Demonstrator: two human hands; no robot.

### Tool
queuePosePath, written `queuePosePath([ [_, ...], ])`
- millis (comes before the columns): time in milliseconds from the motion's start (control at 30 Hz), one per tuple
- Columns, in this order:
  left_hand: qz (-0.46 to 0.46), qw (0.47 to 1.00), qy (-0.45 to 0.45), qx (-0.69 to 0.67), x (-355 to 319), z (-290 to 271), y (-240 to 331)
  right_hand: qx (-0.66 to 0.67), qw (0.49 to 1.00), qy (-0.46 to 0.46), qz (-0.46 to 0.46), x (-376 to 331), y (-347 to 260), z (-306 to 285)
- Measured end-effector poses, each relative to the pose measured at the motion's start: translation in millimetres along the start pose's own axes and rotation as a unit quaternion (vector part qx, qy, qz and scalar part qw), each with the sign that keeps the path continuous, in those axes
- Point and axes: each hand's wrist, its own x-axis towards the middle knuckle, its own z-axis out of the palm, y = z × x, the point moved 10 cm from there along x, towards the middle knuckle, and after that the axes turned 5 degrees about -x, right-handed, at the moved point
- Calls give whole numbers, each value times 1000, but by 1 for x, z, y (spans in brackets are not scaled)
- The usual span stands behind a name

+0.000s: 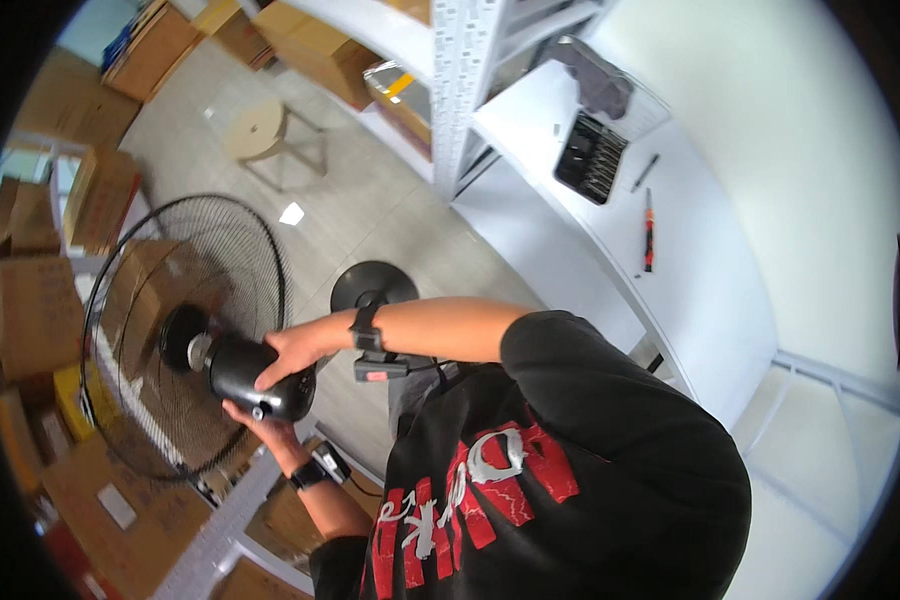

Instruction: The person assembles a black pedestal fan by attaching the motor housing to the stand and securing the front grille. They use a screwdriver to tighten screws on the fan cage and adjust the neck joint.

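Observation:
A pedestal fan lies tipped sideways at the left, its black wire grille (170, 330) facing the cardboard boxes. My right hand (292, 352) grips the top of the fan's black motor housing (238, 378). My left hand (258, 422) cups the housing from below. Both wrists wear black bands with small devices. The fan's round black base (373, 285) rests on the floor just beyond my right forearm.
Cardboard boxes (35, 310) are stacked at the left and far side. A round wooden stool (255, 130) stands on the floor. White metal shelving (460, 90) rises at top centre. A white table (710, 300) holds a black tool case (590, 155), a red-and-black screwdriver (648, 230) and a grey cloth (600, 80).

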Motion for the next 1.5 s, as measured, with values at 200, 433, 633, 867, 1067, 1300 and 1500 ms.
queuePosePath([
  [200, 14, 1000, -16, 13, 5, -12, -12, 24, 999, 14, -30, -9, 11, 0],
  [433, -11, 997, -75, 31, -7, -12, -22, -1, 999, 16, -47, -34, 4, 5],
  [633, 16, 996, -77, 45, -6, -7, -18, -4, 994, 52, -93, -45, -1, 5],
  [867, -35, 997, -21, 72, -9, 1, -8, 31, 998, 29, -49, -30, 2, 6],
  [1067, -27, 991, -32, 126, -32, 30, 28, 52, 996, 32, -63, -27, 4, 9],
  [1300, -10, 985, 43, 165, -38, 34, 31, -35, 997, 10, -72, -26, 10, 7],
  [1500, 6, 990, 19, 138, -40, 30, 32, -20, 994, 97, 35, -12, 79, -69],
])
